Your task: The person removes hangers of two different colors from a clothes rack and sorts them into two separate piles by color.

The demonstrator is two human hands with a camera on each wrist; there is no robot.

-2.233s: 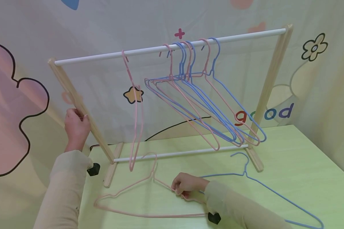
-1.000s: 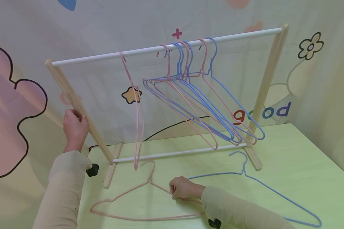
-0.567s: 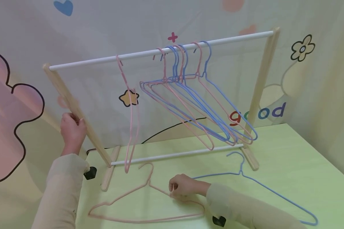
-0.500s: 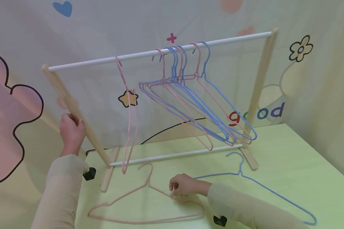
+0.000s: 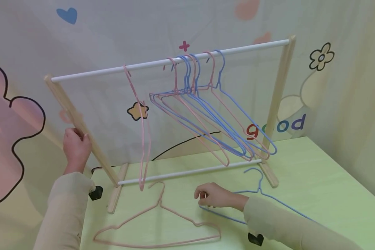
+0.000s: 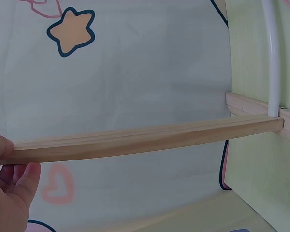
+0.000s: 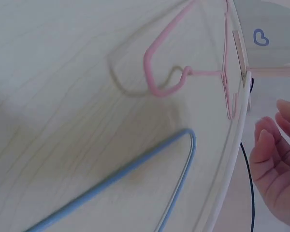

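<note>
My left hand [image 5: 76,149] grips the left wooden post [image 5: 102,159] of a small hanger rack; in the left wrist view, thumb and fingertips close around the wood. My right hand [image 5: 217,195] hovers over the table with fingers loosely bent and nothing between them. Beneath it, a blue hanger [image 5: 259,189] lies flat, its left end near my fingertips and part of it hidden behind my forearm. To the left, a pink hanger [image 5: 159,200] lies on the table, hook toward the rack. The right wrist view shows the ends of the pink and blue hangers close together.
From the rack's white top bar [image 5: 90,74] hang several pink and blue hangers bunched right of centre, and one pink hanger [image 5: 142,139] apart at left. A white lower bar [image 5: 187,172] joins the feet. A printed curtain [image 5: 90,38] stands behind the pale green table [image 5: 325,194].
My right hand has let go of the pink hanger's shoulder and moved right, over the blue hanger's left end. The pink hanger now lies flat. My left hand keeps its grip on the post.
</note>
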